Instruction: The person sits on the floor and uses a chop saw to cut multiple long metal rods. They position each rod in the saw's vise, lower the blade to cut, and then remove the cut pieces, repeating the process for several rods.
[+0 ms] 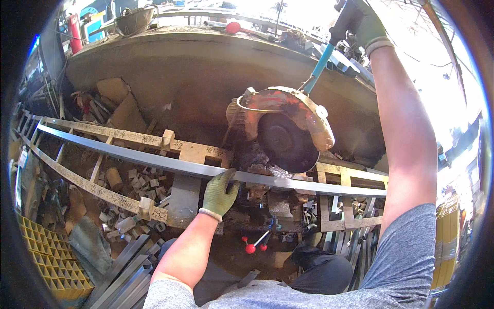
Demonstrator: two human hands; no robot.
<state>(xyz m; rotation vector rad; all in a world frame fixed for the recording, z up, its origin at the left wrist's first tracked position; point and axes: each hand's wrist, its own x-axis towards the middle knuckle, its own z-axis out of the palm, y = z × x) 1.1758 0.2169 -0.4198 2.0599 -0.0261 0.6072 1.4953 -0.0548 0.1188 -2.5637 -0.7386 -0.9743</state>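
Observation:
A long grey square metal tube point(149, 159) lies across a low steel frame point(110, 135) and runs under an abrasive cut-off saw point(296, 100). My left hand point(219, 194), in a green knit glove, grips the tube left of the saw, fingers over its near side. The saw's dark disc point(282, 140) is raised and apart from the tube. High on the right, my right hand point(368, 27), also gloved, is closed round the black grip at the end of the saw's teal lever point(321, 67). Glare washes out part of that hand.
A crank with red knobs point(250, 249) stands before the saw, near my knee point(329, 275). Small metal offcuts point(146, 183) lie under the frame. Cut tubes point(126, 280) and a yellow crate point(54, 265) are lower left. A curved barrier point(206, 62) rises behind, with a metal bowl point(135, 21) on top.

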